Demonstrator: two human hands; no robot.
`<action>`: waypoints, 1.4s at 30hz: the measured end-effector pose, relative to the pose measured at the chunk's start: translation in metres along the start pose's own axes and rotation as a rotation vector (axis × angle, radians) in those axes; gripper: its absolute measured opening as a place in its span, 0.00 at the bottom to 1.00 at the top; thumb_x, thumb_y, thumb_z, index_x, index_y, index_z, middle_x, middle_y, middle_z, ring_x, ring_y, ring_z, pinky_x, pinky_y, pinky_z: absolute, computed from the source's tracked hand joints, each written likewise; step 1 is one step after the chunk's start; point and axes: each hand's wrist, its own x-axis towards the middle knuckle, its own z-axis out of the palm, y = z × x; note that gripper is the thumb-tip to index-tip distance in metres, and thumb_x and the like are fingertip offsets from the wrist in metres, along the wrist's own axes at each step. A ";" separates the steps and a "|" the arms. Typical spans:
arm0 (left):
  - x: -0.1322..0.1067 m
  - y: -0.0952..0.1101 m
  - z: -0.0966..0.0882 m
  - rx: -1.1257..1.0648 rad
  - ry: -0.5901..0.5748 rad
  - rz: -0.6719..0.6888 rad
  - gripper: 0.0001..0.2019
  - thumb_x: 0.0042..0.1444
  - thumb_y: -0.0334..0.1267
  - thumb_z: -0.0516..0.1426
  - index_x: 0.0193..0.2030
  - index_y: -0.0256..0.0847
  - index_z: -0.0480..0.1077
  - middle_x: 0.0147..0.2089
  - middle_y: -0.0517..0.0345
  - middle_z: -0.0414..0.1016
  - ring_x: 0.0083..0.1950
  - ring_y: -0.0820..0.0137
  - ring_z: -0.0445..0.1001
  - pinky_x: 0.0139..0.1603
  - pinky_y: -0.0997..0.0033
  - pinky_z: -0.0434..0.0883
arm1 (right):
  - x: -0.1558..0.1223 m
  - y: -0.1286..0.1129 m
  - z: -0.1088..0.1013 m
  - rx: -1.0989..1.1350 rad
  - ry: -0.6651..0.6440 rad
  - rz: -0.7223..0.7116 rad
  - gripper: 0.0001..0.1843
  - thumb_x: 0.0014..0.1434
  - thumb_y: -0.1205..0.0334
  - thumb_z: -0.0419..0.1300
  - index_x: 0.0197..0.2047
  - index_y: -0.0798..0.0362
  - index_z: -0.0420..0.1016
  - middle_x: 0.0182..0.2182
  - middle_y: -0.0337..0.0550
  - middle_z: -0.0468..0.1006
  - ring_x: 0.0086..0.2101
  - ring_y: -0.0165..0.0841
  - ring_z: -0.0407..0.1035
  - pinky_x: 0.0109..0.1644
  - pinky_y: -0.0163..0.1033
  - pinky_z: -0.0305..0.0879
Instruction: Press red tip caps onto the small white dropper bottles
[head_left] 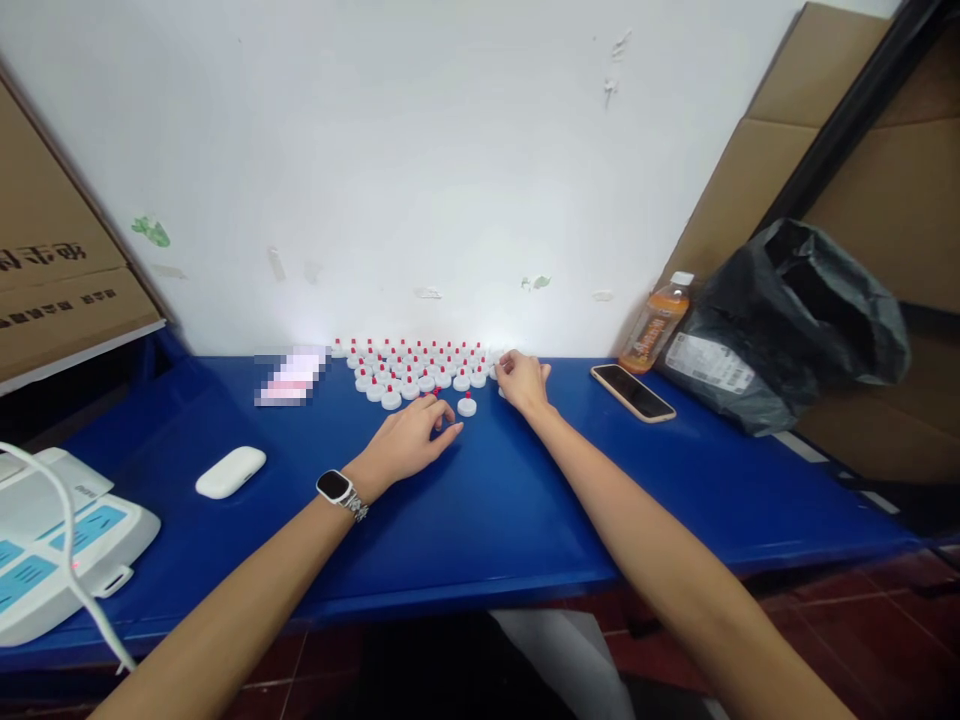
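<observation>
Several white round caps with red tips point(409, 388) stand in rows on the blue table, close to the wall. My left hand point(405, 438), wearing a watch point(335, 487), is at the front of the group with its thumb and fingers apart, partly covering some caps. One single cap point(466, 407) sits just to the right of its fingertips. At the right end of the rows, my right hand point(523, 381) has its fingers closed at a white cap point(495, 360). That hand hides part of this cap and whatever lies under the palm.
To the right are a phone point(634, 392), an orange drink bottle point(655, 327) and a black plastic bag point(795, 320). A white earbud case point(231, 472) and a power strip point(82, 550) with a cable lie left. Cardboard boxes point(60, 220) flank the table point(495, 520).
</observation>
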 end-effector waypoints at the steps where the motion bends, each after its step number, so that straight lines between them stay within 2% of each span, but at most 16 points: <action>1: 0.000 0.000 0.000 0.001 0.006 -0.002 0.14 0.65 0.50 0.51 0.43 0.44 0.71 0.40 0.56 0.72 0.39 0.65 0.72 0.37 0.66 0.67 | -0.002 -0.003 -0.002 0.016 0.040 -0.029 0.09 0.60 0.61 0.56 0.39 0.52 0.76 0.33 0.45 0.80 0.43 0.43 0.67 0.50 0.47 0.50; 3: 0.000 0.000 -0.002 0.002 0.029 -0.008 0.14 0.66 0.50 0.50 0.46 0.44 0.70 0.42 0.55 0.72 0.41 0.65 0.73 0.38 0.66 0.68 | -0.008 -0.012 -0.008 0.079 0.121 -0.109 0.08 0.61 0.60 0.55 0.39 0.51 0.76 0.35 0.44 0.80 0.43 0.42 0.66 0.50 0.47 0.51; 5: 0.000 0.000 -0.003 0.001 0.082 -0.013 0.16 0.66 0.50 0.50 0.52 0.44 0.68 0.46 0.54 0.72 0.45 0.64 0.73 0.40 0.65 0.70 | -0.019 -0.026 -0.013 0.195 0.141 -0.204 0.07 0.61 0.60 0.56 0.39 0.50 0.75 0.33 0.42 0.79 0.42 0.40 0.67 0.50 0.46 0.54; 9: 0.001 -0.002 -0.006 0.001 0.227 -0.024 0.22 0.65 0.49 0.51 0.62 0.43 0.59 0.56 0.48 0.67 0.48 0.63 0.73 0.42 0.63 0.72 | -0.048 -0.061 -0.016 0.490 -0.017 -0.312 0.06 0.61 0.58 0.58 0.36 0.49 0.75 0.31 0.40 0.78 0.36 0.36 0.68 0.44 0.41 0.62; 11: 0.002 -0.004 -0.006 -0.006 0.247 -0.022 0.21 0.66 0.47 0.51 0.62 0.43 0.59 0.56 0.48 0.67 0.48 0.62 0.73 0.44 0.63 0.72 | -0.059 -0.075 -0.013 0.579 -0.089 -0.327 0.07 0.61 0.57 0.58 0.35 0.49 0.75 0.31 0.39 0.78 0.34 0.34 0.69 0.43 0.40 0.64; 13: 0.002 -0.009 -0.008 -0.024 0.208 -0.013 0.15 0.67 0.45 0.49 0.56 0.42 0.63 0.52 0.49 0.70 0.48 0.62 0.73 0.45 0.62 0.71 | -0.065 -0.082 -0.009 0.617 -0.131 -0.343 0.08 0.61 0.56 0.59 0.35 0.49 0.76 0.31 0.39 0.79 0.34 0.34 0.69 0.42 0.40 0.64; 15: 0.002 -0.016 -0.010 -0.053 0.157 -0.015 0.12 0.69 0.45 0.47 0.47 0.42 0.66 0.46 0.51 0.73 0.45 0.62 0.74 0.44 0.63 0.71 | -0.065 -0.083 -0.006 0.606 -0.150 -0.357 0.11 0.63 0.54 0.58 0.34 0.49 0.77 0.32 0.39 0.79 0.35 0.34 0.69 0.43 0.40 0.63; 18: 0.002 -0.029 -0.016 -0.095 0.106 -0.059 0.16 0.69 0.50 0.45 0.41 0.42 0.64 0.40 0.51 0.74 0.40 0.62 0.74 0.40 0.63 0.69 | -0.061 -0.076 -0.002 0.449 -0.141 -0.379 0.13 0.66 0.54 0.55 0.36 0.48 0.78 0.34 0.41 0.80 0.37 0.36 0.69 0.46 0.43 0.61; 23: -0.001 -0.049 -0.023 -0.164 0.046 -0.135 0.17 0.67 0.53 0.47 0.40 0.42 0.65 0.39 0.52 0.77 0.38 0.62 0.75 0.38 0.65 0.68 | -0.058 -0.068 0.005 -0.031 -0.194 -0.525 0.08 0.63 0.57 0.60 0.42 0.49 0.80 0.40 0.47 0.80 0.46 0.44 0.65 0.51 0.51 0.54; 27: -0.002 -0.053 -0.023 -0.194 0.010 -0.142 0.15 0.65 0.51 0.50 0.42 0.41 0.67 0.40 0.52 0.77 0.37 0.63 0.75 0.38 0.65 0.68 | -0.059 -0.074 0.014 -0.181 -0.201 -0.566 0.10 0.65 0.56 0.59 0.41 0.50 0.81 0.40 0.51 0.79 0.46 0.46 0.64 0.52 0.53 0.52; 32: -0.001 -0.053 -0.022 -0.171 0.000 -0.119 0.12 0.62 0.47 0.53 0.41 0.40 0.68 0.39 0.53 0.77 0.35 0.64 0.73 0.38 0.66 0.68 | -0.058 -0.076 0.020 -0.144 -0.203 -0.552 0.10 0.65 0.59 0.58 0.36 0.49 0.80 0.38 0.49 0.80 0.45 0.45 0.64 0.52 0.54 0.50; 37: -0.001 -0.048 -0.024 -0.211 0.003 -0.104 0.12 0.62 0.46 0.53 0.42 0.40 0.69 0.36 0.54 0.76 0.33 0.66 0.71 0.35 0.67 0.66 | -0.057 -0.074 0.014 -0.036 -0.184 -0.528 0.06 0.62 0.60 0.61 0.34 0.51 0.77 0.37 0.47 0.81 0.45 0.44 0.66 0.54 0.54 0.52; 40: 0.000 -0.041 -0.025 -0.249 0.005 -0.098 0.12 0.63 0.47 0.53 0.42 0.40 0.68 0.32 0.58 0.74 0.30 0.68 0.69 0.32 0.69 0.64 | -0.056 -0.073 0.008 0.177 -0.163 -0.449 0.06 0.61 0.60 0.60 0.35 0.51 0.77 0.36 0.43 0.82 0.42 0.40 0.70 0.52 0.50 0.58; 42: 0.000 -0.035 -0.024 -0.278 0.000 -0.089 0.12 0.63 0.46 0.53 0.41 0.40 0.68 0.31 0.60 0.73 0.29 0.69 0.68 0.31 0.70 0.63 | -0.056 -0.072 0.005 0.384 -0.172 -0.363 0.06 0.60 0.60 0.60 0.36 0.51 0.77 0.34 0.42 0.82 0.37 0.36 0.72 0.47 0.44 0.63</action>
